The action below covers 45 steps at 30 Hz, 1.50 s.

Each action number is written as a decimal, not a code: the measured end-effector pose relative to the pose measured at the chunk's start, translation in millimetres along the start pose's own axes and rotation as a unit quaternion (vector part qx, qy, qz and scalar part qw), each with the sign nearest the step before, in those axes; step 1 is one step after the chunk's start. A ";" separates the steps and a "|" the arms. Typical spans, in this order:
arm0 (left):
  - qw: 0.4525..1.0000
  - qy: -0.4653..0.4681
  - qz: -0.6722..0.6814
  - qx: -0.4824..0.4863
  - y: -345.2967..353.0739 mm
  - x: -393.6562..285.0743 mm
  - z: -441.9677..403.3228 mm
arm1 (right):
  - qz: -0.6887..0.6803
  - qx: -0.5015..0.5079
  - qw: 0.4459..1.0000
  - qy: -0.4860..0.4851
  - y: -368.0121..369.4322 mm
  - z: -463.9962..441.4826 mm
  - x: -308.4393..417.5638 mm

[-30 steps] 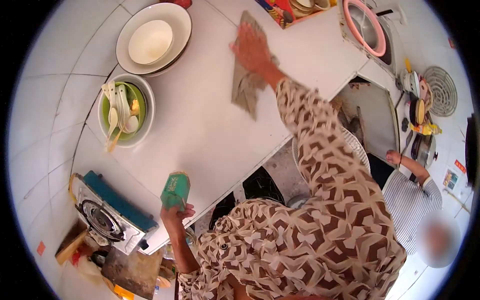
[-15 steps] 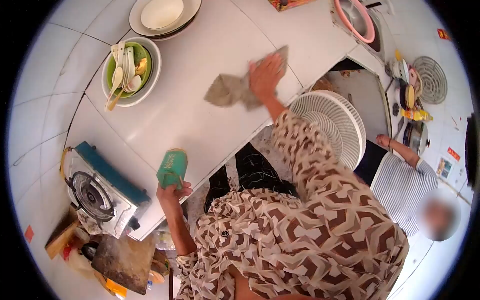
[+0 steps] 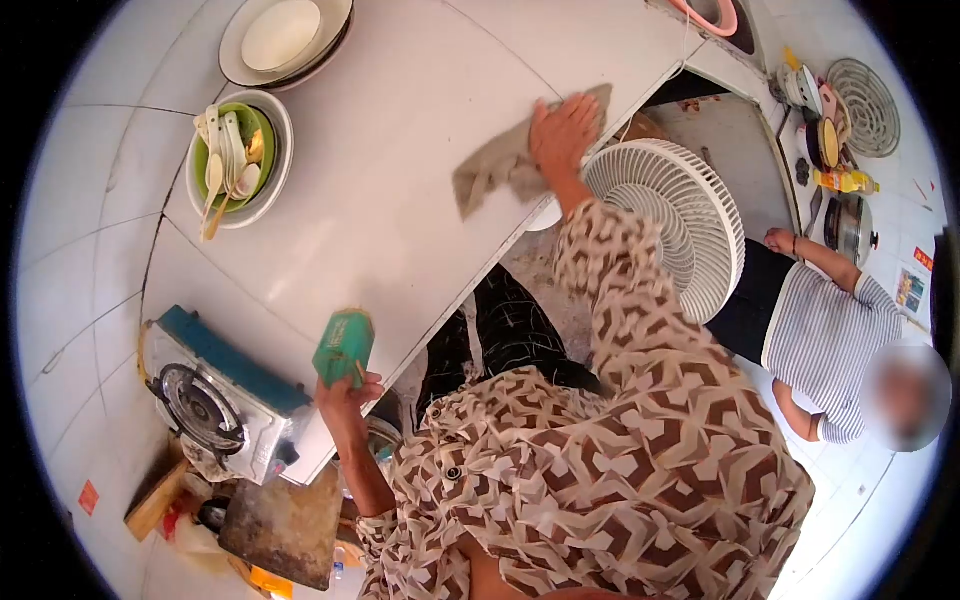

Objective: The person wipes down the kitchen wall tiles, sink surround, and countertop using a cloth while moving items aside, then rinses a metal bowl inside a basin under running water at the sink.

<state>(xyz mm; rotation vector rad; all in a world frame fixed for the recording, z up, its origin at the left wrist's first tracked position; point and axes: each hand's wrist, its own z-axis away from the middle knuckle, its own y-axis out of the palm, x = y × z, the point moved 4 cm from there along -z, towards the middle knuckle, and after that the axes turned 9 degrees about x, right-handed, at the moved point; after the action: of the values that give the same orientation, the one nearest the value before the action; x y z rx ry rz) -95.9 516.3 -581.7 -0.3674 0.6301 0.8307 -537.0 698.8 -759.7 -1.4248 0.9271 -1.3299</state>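
Observation:
My right hand [image 3: 566, 137] lies flat, fingers spread, on a grey-brown cloth [image 3: 495, 170] near the front edge of the white counter [image 3: 400, 180]. The cloth trails out to the left of the hand. Lower left, my left hand [image 3: 347, 395] grips a green container [image 3: 345, 345] above the counter edge. A white bowl [image 3: 278, 200] at the left holds a green bowl [image 3: 262, 128] with several spoons [image 3: 228, 150]. Behind it stand stacked bowls [image 3: 283, 35].
A gas stove [image 3: 215, 400] stands at the lower left, near a dark board [image 3: 283, 525]. A white fan [image 3: 675, 220] is just right of my right forearm. Another person [image 3: 830, 320] in a striped shirt stands at the right. A pink basin [image 3: 715, 15] is at the top.
My right hand has moved with the cloth from the far part of the counter to its front edge. The view has shifted. My left hand still holds the green container.

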 end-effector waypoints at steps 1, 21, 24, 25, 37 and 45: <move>1.000 0.004 0.011 0.005 0.6 3.2 -0.6 | -0.006 -0.010 1.000 0.003 3.5 -21.0 -8.3; 0.994 0.045 0.101 -0.013 -78.5 61.8 25.3 | -0.033 0.176 0.938 -0.298 24.0 234.3 118.8; 0.994 0.051 0.095 -0.029 -82.0 59.1 39.6 | -0.020 0.235 0.895 -0.379 15.3 276.0 131.1; 0.994 0.050 0.092 -0.035 -84.4 59.7 41.0 | -0.012 0.200 0.910 -0.364 14.2 265.0 129.3; 0.995 0.005 0.083 -0.051 -86.7 62.3 25.3 | 0.059 -0.001 0.991 -0.120 26.4 -0.2 7.7; 0.997 0.001 0.072 -0.031 -78.2 64.1 28.4 | -0.011 -0.035 0.958 -0.286 22.7 -35.3 94.4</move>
<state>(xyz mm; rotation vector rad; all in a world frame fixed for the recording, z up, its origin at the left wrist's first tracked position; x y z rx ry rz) 8.0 518.7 -596.9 -0.3822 0.6387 0.9894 -558.7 597.8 -756.8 -1.7471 0.5724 -0.8248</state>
